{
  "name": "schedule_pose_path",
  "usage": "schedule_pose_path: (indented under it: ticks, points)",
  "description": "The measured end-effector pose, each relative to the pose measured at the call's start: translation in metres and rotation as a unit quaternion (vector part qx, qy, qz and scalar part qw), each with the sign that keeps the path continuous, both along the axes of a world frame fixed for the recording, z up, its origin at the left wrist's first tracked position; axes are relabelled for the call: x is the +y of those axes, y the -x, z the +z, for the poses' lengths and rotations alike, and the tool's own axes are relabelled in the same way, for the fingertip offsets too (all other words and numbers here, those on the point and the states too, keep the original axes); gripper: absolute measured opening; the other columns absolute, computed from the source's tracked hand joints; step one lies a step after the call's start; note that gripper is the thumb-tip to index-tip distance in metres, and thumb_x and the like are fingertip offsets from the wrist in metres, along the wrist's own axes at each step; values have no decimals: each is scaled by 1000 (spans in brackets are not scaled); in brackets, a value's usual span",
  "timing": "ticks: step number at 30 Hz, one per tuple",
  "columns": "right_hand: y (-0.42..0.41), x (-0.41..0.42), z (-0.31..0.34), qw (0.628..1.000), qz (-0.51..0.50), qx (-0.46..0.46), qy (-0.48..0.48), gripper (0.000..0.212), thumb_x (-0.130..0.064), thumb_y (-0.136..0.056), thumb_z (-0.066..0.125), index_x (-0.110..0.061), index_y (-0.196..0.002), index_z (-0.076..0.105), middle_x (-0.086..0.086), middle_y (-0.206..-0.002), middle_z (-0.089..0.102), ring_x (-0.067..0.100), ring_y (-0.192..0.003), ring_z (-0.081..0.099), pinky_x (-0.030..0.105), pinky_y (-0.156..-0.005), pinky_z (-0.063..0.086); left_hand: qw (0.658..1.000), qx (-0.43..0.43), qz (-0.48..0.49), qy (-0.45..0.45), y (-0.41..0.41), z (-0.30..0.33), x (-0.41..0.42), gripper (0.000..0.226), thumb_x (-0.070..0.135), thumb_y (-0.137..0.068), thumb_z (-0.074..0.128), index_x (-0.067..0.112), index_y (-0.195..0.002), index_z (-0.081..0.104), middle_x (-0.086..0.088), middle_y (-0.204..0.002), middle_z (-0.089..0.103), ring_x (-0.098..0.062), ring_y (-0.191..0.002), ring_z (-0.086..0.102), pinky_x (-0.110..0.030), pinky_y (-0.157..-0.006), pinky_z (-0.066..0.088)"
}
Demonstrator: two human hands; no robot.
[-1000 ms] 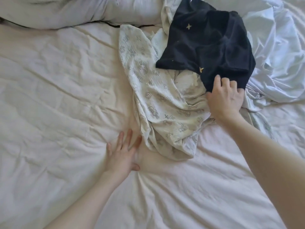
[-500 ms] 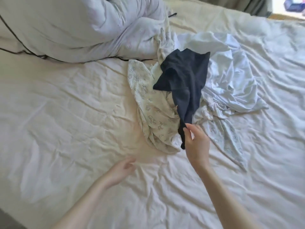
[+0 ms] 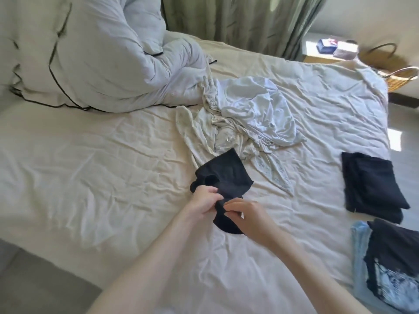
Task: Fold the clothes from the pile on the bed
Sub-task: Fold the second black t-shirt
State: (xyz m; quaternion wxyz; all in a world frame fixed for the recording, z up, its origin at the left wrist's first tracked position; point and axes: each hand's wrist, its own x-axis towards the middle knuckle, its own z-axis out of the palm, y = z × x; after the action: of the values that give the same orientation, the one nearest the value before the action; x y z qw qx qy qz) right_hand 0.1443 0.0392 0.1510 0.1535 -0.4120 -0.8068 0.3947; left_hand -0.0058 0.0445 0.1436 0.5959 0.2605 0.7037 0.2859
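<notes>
A small dark navy garment (image 3: 223,177) lies bunched on the bed sheet (image 3: 90,166) in front of me. My left hand (image 3: 204,197) grips its near edge with curled fingers. My right hand (image 3: 246,215) pinches the same edge just to the right. Behind it lies the pile: a cream printed garment (image 3: 195,130) and a crumpled white one (image 3: 256,107).
A folded dark garment (image 3: 371,184) lies at the right. Near it sits a stack with a dark piece over light blue fabric (image 3: 390,261). A bunched duvet (image 3: 97,60) fills the back left. A wicker basket (image 3: 401,78) and green curtains (image 3: 238,21) stand beyond the bed.
My right hand pulled the navy garment off the pile toward me. My left hand left the sheet and took hold of it. The camera view rose and widened.
</notes>
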Motion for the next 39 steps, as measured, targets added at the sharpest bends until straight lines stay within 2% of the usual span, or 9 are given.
schedule_pose_path:
  ticks: [4,7,10,13,21,26,29,33,39]
  points:
    - [5,-24,16,921,-262,79,278,32,-35,-94,55,-9,-84,70,4,-77,72,16,-73,68,33,-70,57,993,87,-28,-75,16,27,-61,23,0,-89,58,3,-111,63,-5,-107,64,-15,-102,58,-15,-77,44]
    - [19,-35,21,828,-323,26,458,54,-55,-88,55,-1,-91,62,14,-87,68,22,-73,66,27,-57,56,977,137,-100,-130,29,42,-98,19,7,-87,62,7,-106,68,5,-101,66,-8,-97,61,-5,-74,42]
    - [36,-40,24,758,-321,92,561,32,-34,-88,66,-7,-78,51,11,-71,48,19,-59,48,24,-49,46,964,149,-162,-148,33,53,-117,24,11,-87,63,12,-111,68,10,-99,64,-2,-95,61,-2,-77,41]
    - [51,-39,29,788,-353,51,503,14,4,-83,58,-6,-79,49,11,-74,45,22,-64,45,26,-56,43,957,148,-191,-161,40,64,-127,23,12,-88,62,13,-110,69,8,-100,67,-4,-96,62,-7,-81,43]
    - [84,-18,101,820,-224,133,510,12,6,-88,59,4,-99,60,8,-67,60,10,-49,55,19,-49,50,940,184,-213,-195,67,93,-133,24,10,-88,62,11,-110,69,-1,-104,69,-7,-94,61,-12,-82,43]
    - [100,-17,126,946,-139,-120,268,38,-39,-88,64,-1,-91,66,5,-67,62,12,-47,57,19,-45,45,932,215,-180,-228,82,104,-136,22,13,-87,63,11,-107,72,-6,-104,70,-14,-98,63,-24,-89,47]
    - [95,-24,109,907,-112,-238,329,63,-63,-85,53,-1,-93,64,6,-70,65,14,-52,61,23,-54,50,925,223,-163,-261,91,106,-143,20,12,-85,63,13,-102,74,2,-98,70,-9,-94,62,-21,-87,46]
    - [103,-37,83,815,-137,-95,556,26,-28,-93,60,-4,-84,60,4,-58,62,11,-48,60,19,-51,52,923,214,-148,-284,95,102,-152,17,9,-84,65,13,-96,75,14,-85,64,5,-80,57,-7,-76,42]
    - [110,-28,82,835,-204,39,510,20,6,-91,53,-2,-72,52,6,-51,48,10,-36,47,17,-39,43,920,228,-164,-273,102,97,-155,21,13,-84,67,14,-104,72,7,-92,64,-3,-85,58,-8,-77,42]
